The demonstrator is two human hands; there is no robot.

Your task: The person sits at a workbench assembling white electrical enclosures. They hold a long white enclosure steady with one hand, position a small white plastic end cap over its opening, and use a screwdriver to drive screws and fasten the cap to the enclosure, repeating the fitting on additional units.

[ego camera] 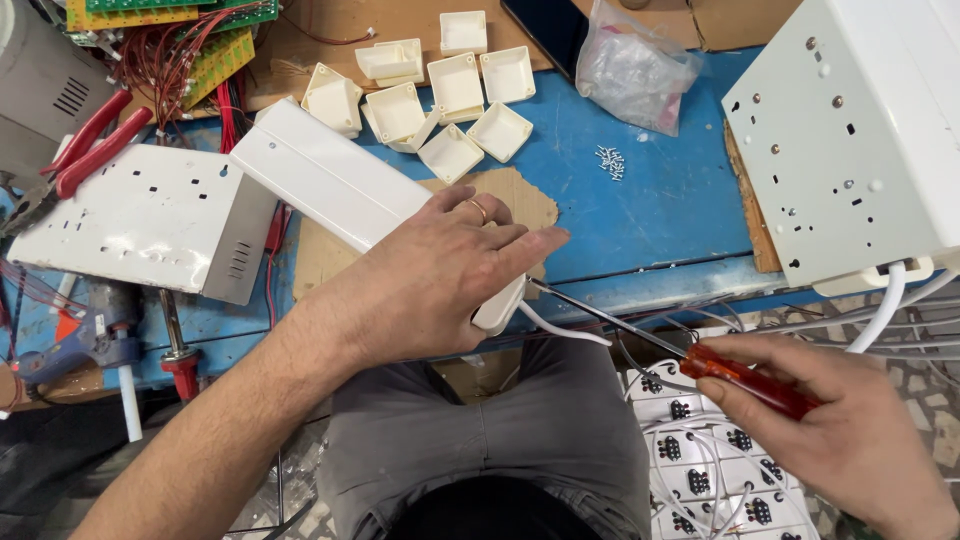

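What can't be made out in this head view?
- Near end of the white casing: covered by the left hand.
- Screwdriver tip: hidden behind that hand's fingers.
- Screwdriver handle end: inside the right hand.
- Small screws on the blue table: too small to count.
- Big white box: cut off by the right edge.
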